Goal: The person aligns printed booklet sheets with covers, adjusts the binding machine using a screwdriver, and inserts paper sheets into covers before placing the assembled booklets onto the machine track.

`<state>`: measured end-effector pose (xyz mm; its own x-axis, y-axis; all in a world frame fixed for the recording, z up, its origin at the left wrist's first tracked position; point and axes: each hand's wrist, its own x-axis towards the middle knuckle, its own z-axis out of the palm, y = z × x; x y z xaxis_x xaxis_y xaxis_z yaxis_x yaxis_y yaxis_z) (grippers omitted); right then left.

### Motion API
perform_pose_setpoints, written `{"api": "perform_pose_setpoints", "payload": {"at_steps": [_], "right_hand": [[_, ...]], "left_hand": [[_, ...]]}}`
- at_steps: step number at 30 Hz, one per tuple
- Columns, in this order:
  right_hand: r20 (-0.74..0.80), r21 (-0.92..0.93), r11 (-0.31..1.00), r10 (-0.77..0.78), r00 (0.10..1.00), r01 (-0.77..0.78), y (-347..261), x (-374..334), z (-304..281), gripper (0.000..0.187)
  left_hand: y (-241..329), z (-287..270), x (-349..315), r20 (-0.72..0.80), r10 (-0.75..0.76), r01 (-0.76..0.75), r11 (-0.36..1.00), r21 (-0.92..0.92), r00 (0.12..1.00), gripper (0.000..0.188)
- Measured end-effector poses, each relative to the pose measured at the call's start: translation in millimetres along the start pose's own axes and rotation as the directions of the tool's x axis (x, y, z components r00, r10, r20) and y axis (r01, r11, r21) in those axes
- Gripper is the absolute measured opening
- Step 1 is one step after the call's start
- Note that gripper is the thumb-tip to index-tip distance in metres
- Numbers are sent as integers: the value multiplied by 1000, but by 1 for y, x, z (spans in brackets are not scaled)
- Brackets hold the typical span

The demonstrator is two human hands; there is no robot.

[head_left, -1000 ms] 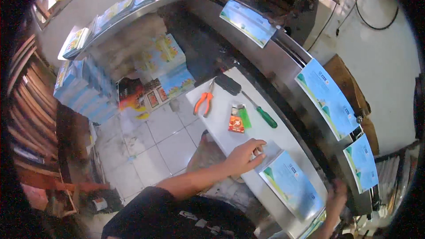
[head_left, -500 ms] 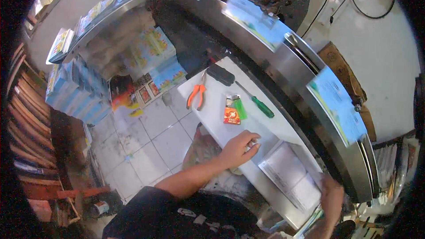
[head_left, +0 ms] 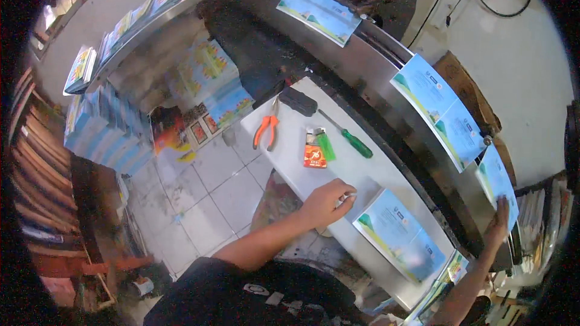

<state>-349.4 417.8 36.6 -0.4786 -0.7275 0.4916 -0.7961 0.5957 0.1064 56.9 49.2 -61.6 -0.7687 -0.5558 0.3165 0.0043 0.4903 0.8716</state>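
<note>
My left hand [head_left: 329, 204] hovers at the front edge of the white work board [head_left: 338, 182], its fingers curled around something small and pale that I cannot make out. Beside it lies a stack of blue printed sheets [head_left: 399, 235]. My right hand [head_left: 499, 222] is farther right, fingers stretched flat against the lower end of a blue printed sheet [head_left: 496, 182] on the curved metal rail [head_left: 477, 202]; the thumb is hidden. Two more printed sheets, a middle one [head_left: 438, 111] and a far one [head_left: 319, 13], sit along this rail.
On the board lie orange-handled pliers [head_left: 266, 131], a dark block [head_left: 298, 101], a green screwdriver [head_left: 355, 142], a red pack [head_left: 315, 156] and a green lighter [head_left: 326, 144]. Blue stacks [head_left: 106, 130] stand on the left. Other printed sheets [head_left: 456, 265] lie beside the board's near end.
My right hand has moved from the stack's near end up to the rail, where another sheet now sits. Sheets on the rail have shifted away to the upper left. My left hand stays put.
</note>
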Motion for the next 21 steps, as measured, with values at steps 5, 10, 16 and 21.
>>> {"api": "perform_pose_setpoints", "payload": {"at_steps": [5, 10, 16, 21], "right_hand": [[245, 60, 950, 283, 927, -306, -61, -32, -17, 41], [456, 225, 951, 90, 885, -213, -188, -37, -38, 44], [635, 240, 971, -161, 756, 5, -264, -71, -54, 51], [696, 414, 901, -220, 683, -132, -238, -43, -73, 46]], "left_hand": [[4, 4, 4, 35, 19, -21, 998, 65, 999, 18], [1, 7, 4, -52, 22, -20, 999, 32, 998, 15], [8, 13, 5, -43, 67, -64, 996, 64, 997, 14], [6, 13, 2, -7, 41, -40, 998, 56, 999, 14]]}}
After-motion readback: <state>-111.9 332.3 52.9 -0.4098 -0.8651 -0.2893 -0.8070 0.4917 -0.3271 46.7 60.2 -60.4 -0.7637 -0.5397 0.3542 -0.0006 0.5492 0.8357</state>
